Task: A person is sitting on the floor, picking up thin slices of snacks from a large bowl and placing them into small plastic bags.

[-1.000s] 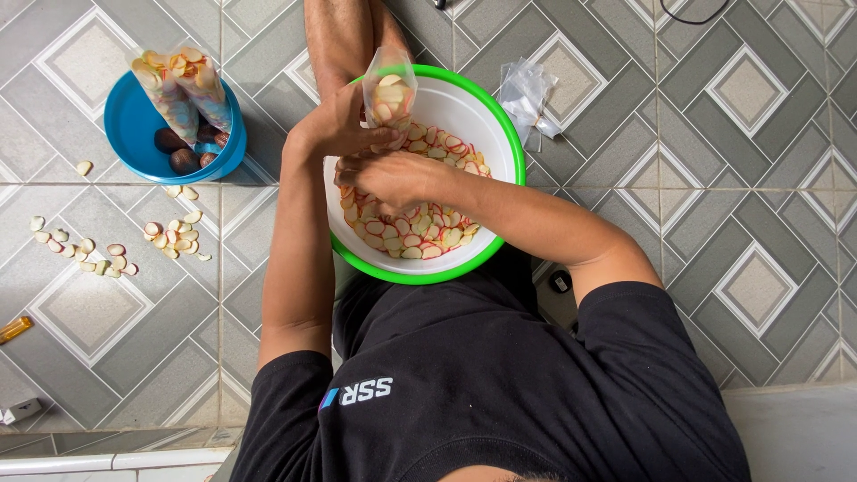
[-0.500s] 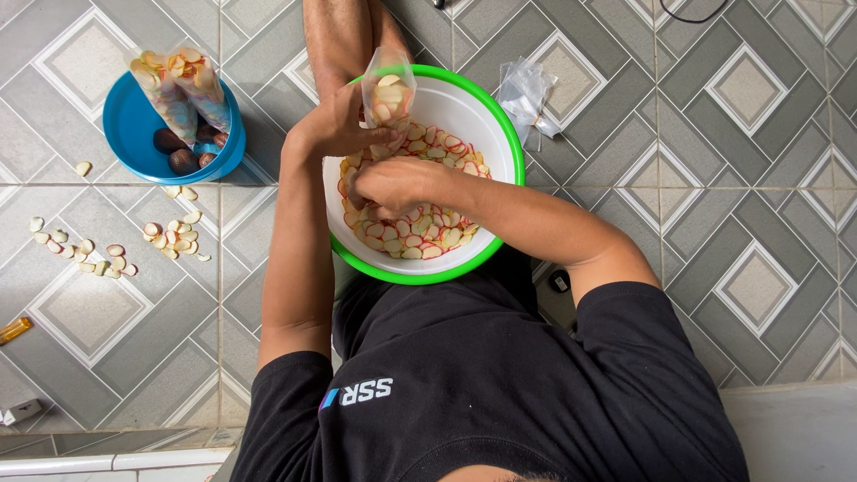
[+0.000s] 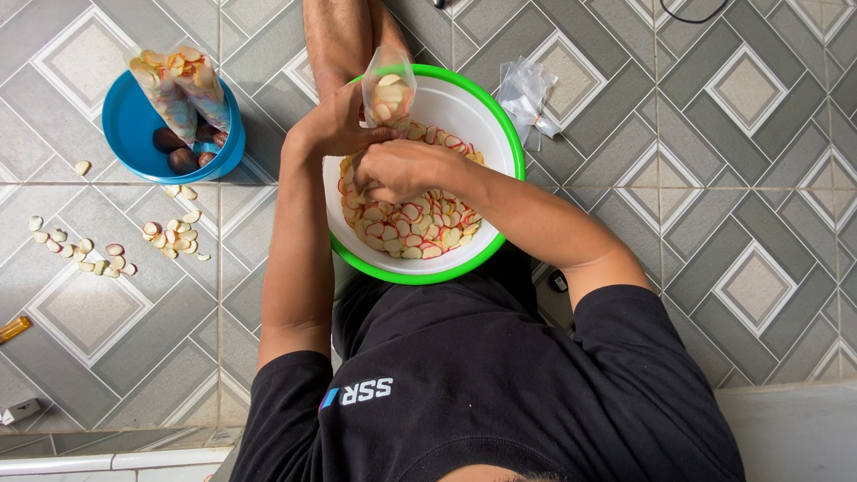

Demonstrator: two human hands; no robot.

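A white bowl with a green rim [image 3: 503, 125] sits on the tiled floor between my legs, holding several thin pink-edged fruit slices [image 3: 420, 230]. My left hand [image 3: 332, 127] holds a small clear plastic bag [image 3: 389, 89] upright over the bowl's far side; the bag is partly filled with slices. My right hand [image 3: 400, 170] is down in the bowl just below the bag's mouth, fingers curled over slices. The two hands touch at the fingertips.
A blue bowl [image 3: 129, 134] at far left holds two filled bags [image 3: 178, 80] and dark brown fruits [image 3: 174, 152]. Loose slices [image 3: 170, 234] lie scattered on the tiles. Empty clear bags [image 3: 527, 89] lie right of the white bowl. An orange object [image 3: 12, 329] is at the left edge.
My right hand has shifted slightly among the slices under the bag. The left hand and the bag stay where they were.
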